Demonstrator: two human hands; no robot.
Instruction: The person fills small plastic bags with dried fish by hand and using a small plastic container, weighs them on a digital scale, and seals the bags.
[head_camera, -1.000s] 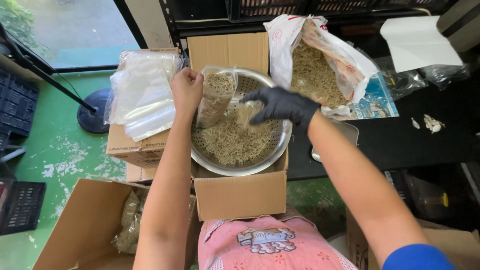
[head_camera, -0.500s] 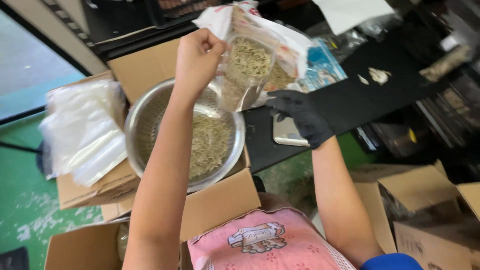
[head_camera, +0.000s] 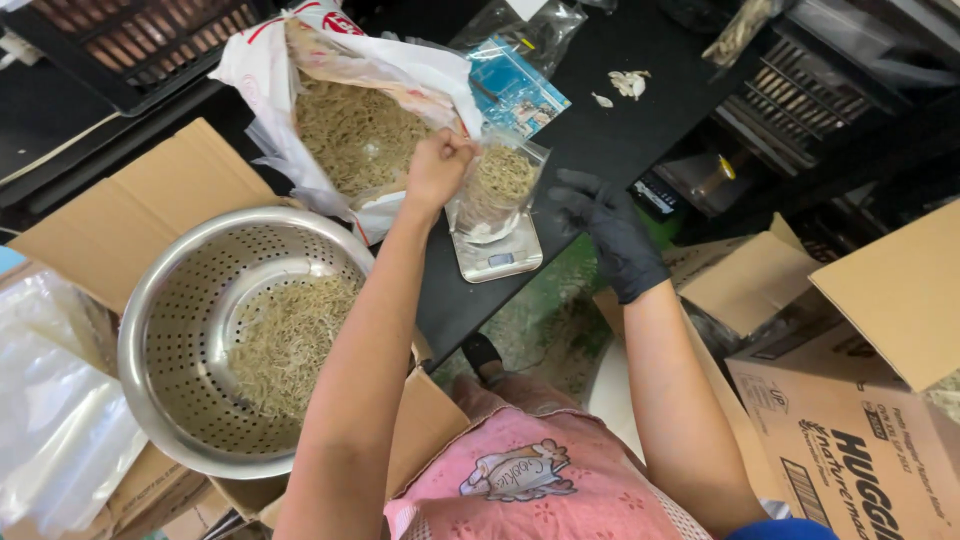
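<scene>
I see my left hand (head_camera: 437, 170) pinching the top of a small clear bag (head_camera: 492, 190) of dried strands, which stands on a small scale (head_camera: 497, 256) on the black counter (head_camera: 600, 140). My gloved right hand (head_camera: 610, 230) hovers beside it, grip spread and empty. A perforated steel bowl (head_camera: 200, 330) sits on cardboard boxes (head_camera: 130, 215); green floor (head_camera: 540, 320) shows below.

Cramped packing corner, black counter, cardboard boxes all round.
Black counter (head_camera: 640, 130) under and beyond the hands; green speckled floor (head_camera: 540, 320) below its edge. Open cardboard boxes (head_camera: 860, 330) right of the gloved hand, more cardboard (head_camera: 130, 220) left of the bare one. Dark plastic crates (head_camera: 150, 40) far left, black wire rack (head_camera: 800, 110) far right. Even daylight, soft shadows.
</scene>
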